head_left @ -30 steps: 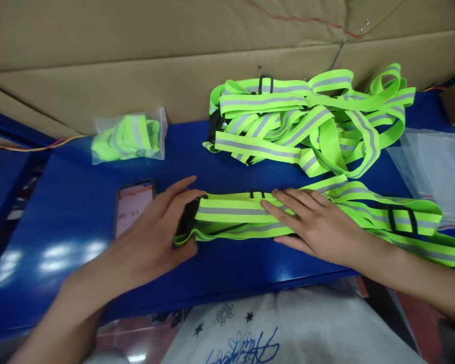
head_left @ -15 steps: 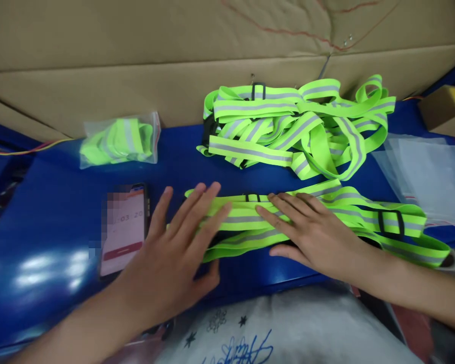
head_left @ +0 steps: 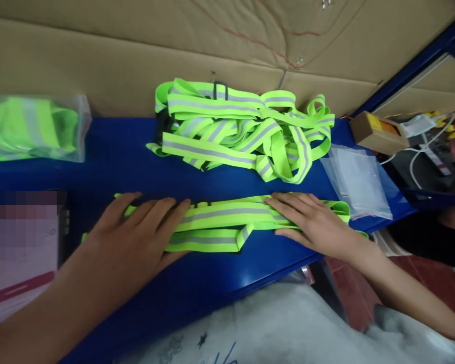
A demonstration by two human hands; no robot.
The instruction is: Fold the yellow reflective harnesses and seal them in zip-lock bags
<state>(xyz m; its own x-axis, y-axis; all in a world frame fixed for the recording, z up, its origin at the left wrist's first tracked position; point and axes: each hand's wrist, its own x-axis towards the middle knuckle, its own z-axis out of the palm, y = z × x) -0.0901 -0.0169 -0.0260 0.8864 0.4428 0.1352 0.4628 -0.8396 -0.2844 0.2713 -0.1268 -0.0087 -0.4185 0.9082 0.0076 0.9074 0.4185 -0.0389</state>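
A neon yellow-green reflective strap [head_left: 220, 217] with a grey stripe lies in flattened, stacked lengths along the near part of the blue table. Across its left end rests my left hand [head_left: 136, 232], open, fingers stretched over the layers; the thumb is partly hidden. My right hand [head_left: 313, 220] lies open and flat on the strap's right part, thumb along the near edge. Between the hands, one lower length folds at a corner and sticks out toward me. Just behind lies a tangled heap of similar reflective straps [head_left: 227, 126] with black buckles.
At the far left is a clear zip bag [head_left: 34, 129] with a folded strap inside. A partly blurred phone [head_left: 26, 273] lies by my left forearm. Flat clear bags [head_left: 358, 177] and a small cardboard box [head_left: 379, 132] are on the right. Cardboard [head_left: 117, 65] lines the back.
My left hand has come down onto the strap's left end. The strap's right-hand loops are drawn in and straighter under my right hand. The view has shifted right.
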